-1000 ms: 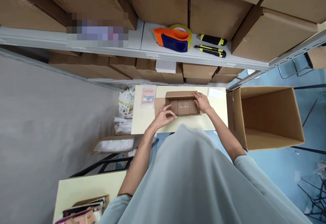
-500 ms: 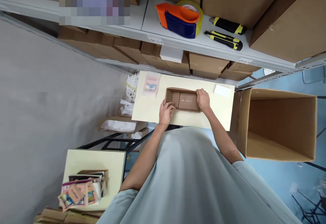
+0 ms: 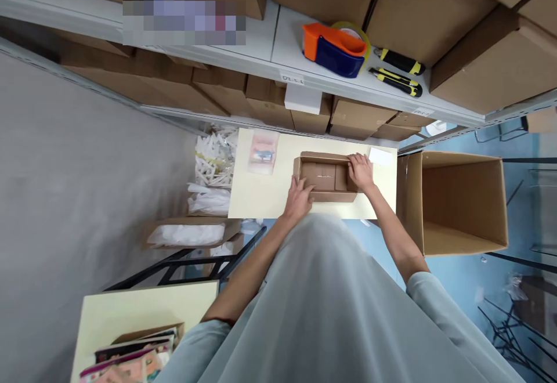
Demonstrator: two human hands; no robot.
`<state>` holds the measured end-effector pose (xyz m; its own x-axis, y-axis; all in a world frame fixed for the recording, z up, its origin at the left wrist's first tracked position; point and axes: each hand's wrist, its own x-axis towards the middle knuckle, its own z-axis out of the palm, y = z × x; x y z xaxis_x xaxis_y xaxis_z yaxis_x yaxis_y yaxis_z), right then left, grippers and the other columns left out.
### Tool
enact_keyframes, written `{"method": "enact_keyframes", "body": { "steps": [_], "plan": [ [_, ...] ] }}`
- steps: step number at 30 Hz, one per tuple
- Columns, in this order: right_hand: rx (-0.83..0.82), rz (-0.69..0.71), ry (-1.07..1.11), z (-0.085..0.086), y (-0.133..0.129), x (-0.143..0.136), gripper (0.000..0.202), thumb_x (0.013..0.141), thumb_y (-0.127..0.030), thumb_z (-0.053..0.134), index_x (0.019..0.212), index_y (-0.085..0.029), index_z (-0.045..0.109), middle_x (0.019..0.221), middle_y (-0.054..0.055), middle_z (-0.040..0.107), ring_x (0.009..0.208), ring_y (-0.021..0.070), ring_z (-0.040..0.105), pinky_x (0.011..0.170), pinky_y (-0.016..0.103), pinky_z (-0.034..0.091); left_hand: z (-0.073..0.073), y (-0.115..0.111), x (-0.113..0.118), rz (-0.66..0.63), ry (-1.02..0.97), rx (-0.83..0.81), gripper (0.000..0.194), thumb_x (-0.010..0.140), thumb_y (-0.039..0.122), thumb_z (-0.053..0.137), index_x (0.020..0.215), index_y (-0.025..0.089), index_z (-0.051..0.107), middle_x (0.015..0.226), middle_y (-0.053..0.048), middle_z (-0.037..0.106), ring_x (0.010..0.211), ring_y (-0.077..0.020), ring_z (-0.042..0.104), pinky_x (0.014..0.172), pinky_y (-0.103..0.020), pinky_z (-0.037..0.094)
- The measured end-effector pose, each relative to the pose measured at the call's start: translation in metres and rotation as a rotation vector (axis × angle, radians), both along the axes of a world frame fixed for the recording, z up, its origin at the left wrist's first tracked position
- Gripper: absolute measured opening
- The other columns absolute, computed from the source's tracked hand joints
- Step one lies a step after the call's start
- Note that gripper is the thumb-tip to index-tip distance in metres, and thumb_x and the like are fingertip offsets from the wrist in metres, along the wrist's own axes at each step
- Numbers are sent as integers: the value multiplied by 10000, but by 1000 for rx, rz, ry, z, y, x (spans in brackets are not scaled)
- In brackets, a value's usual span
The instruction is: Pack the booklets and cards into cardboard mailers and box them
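A small open cardboard box (image 3: 324,196) rests on the cream tabletop (image 3: 261,197), its inside bare and its bottom seam visible. My left hand (image 3: 299,198) grips the box at its near left corner, with fingers bent over the wall. At the opposite end my right hand (image 3: 360,171) is closed over the right wall, fingers on the rim. Just beyond my right hand lies a white card or slip (image 3: 380,156). A pink flat packet (image 3: 263,152) lies on the left part of the table, apart from both hands.
Above the table, a shelf carries an orange-and-blue tape dispenser (image 3: 335,49), two box cutters (image 3: 398,72) and cardboard boxes. A large open carton (image 3: 463,197) stands to the right. White packing filler (image 3: 213,159) is at left; a side table (image 3: 143,302) holds books and packets.
The small box has shifted right along the table with both hands on it, and more of its near outer wall shows. My view has turned slightly.
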<state>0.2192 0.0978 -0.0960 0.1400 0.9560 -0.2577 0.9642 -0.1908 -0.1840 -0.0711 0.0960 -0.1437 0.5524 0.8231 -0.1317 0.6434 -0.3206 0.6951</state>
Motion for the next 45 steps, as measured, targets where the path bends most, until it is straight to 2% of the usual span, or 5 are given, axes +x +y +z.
{"method": "enact_keyframes", "body": {
  "steps": [7,14,27,37,45],
  "plan": [
    [349,-57,227,36,30,-122,442,1096,-273,450,1470,-164,659,1608,182,615,1569,329,488,1343,587,380,11,51,-81,216,-297,20,366,1007,191,577,1317,249,764,1441,-97,719,1409,-272,659,1274,-452,505],
    [-60,-60,540,-19,115,-287,430,1108,-280,529,1501,-118,596,1625,215,588,1517,309,573,1303,430,444,-49,180,-165,711,55,-238,316,974,222,633,1268,161,732,1252,-155,783,1093,-290,766,1091,-458,582],
    [-290,-799,489,-110,165,-317,156,1091,-308,585,1199,-196,572,1139,107,745,995,223,752,799,285,591,-109,220,-159,679,165,-379,102,916,239,715,1009,203,694,1016,-123,802,1071,-318,766,1009,-432,583],
    [-198,-677,604,-49,154,-352,225,1105,-335,514,1306,-236,491,1185,95,790,1081,273,780,935,347,607,-53,193,-176,569,6,-287,87,886,226,653,968,223,682,879,-52,756,910,-249,744,1000,-404,589],
    [310,-510,853,41,50,-256,303,1084,-401,449,1302,-235,579,1158,90,779,1139,278,735,1035,387,597,35,121,-106,519,-600,-341,391,837,390,769,1164,215,645,911,-8,679,741,-144,677,703,-256,587]
  ]
}}
